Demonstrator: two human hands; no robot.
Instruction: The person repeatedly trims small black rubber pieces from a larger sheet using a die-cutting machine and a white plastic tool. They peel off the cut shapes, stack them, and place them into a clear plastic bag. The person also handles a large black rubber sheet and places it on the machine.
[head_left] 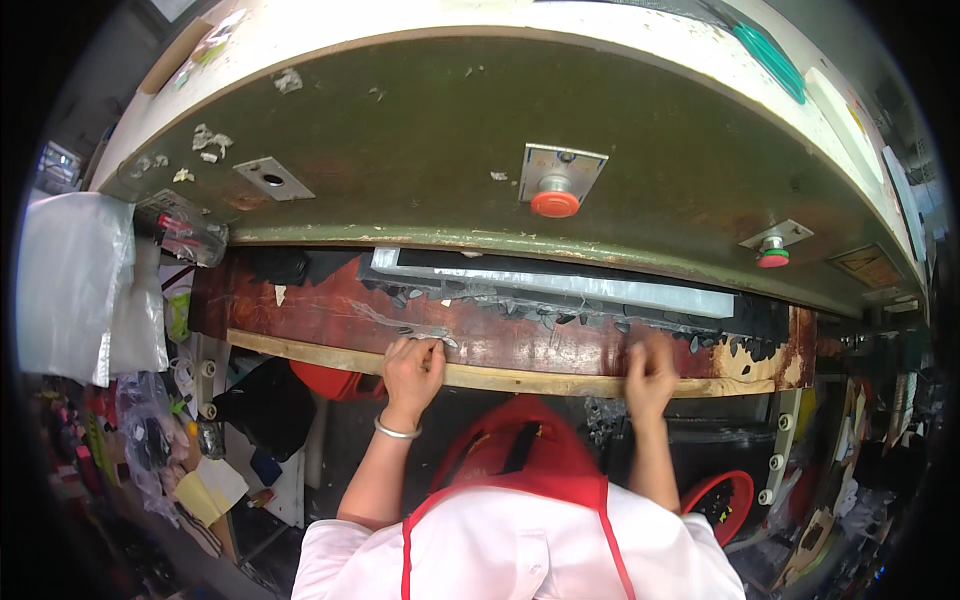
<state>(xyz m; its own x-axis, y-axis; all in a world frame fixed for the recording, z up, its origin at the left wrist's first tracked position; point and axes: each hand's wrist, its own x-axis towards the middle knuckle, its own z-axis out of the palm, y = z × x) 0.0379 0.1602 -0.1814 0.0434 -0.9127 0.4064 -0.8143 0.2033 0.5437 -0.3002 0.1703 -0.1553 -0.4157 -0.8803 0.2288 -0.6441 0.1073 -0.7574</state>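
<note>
My left hand [414, 376], with a silver bangle at its wrist, is closed at the near wooden edge of a reddish-brown worktop [500, 345]. Its fingertips meet the end of a crumpled strip of clear film [405, 325]; what they pinch is too small to make out. Further right, my right hand [650, 380] hovers over the same edge, its fingers bent and smeared by motion. Small flat black pieces [565, 319] lie scattered beyond both hands, along a long pale bar [560, 285]. More black pieces [760, 347] gather at the right end.
A green machine panel rises behind the worktop, with a red push button [555, 203] and a green one [773, 257]. Clear plastic bags [75, 285] hang at left. Below right stands a red tub [735, 500] holding dark pieces. Another red container [330, 381] sits under the left edge.
</note>
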